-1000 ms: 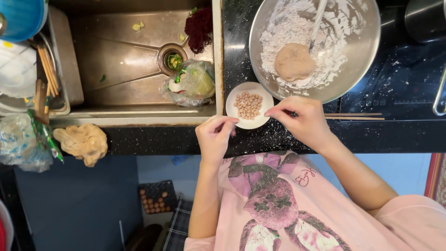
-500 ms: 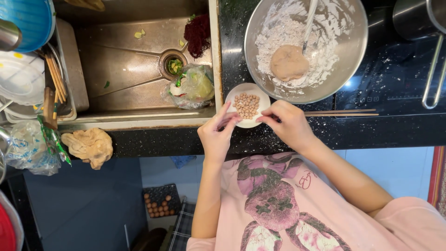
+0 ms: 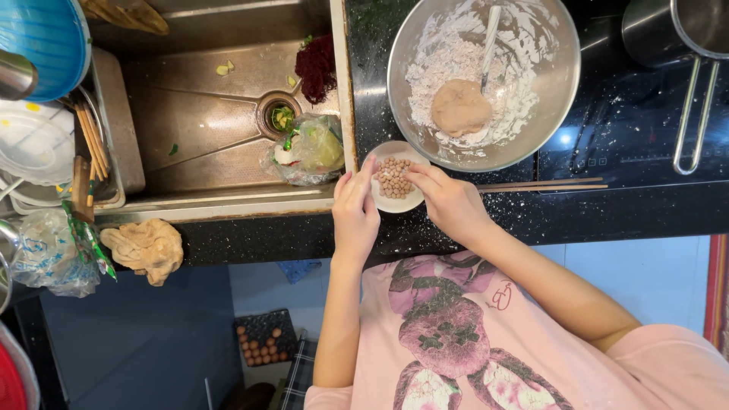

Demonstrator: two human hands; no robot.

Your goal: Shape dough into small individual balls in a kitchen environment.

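Note:
A small white bowl (image 3: 402,203) of round brown nuts (image 3: 392,177) sits on the black counter (image 3: 577,212), just in front of a big steel mixing bowl (image 3: 558,91). My left hand (image 3: 355,216) grips the small bowl's left rim with its fingertips. My right hand (image 3: 453,203) holds the right rim, fingers curled over the edge next to the nuts. The steel bowl holds white flour, a tan ball of dough (image 3: 460,107) and a pale utensil (image 3: 490,42) leaning inside.
A pair of chopsticks (image 3: 543,184) lies right of my right hand. A steel pot with a long handle (image 3: 695,99) stands at the far right. The sink (image 3: 197,121) on the left holds a plastic bag and scraps. A tan rag (image 3: 146,247) lies on its front edge.
Both hands have moved up from the counter's front edge onto the small bowl. Their fingers now close on its rim from either side.

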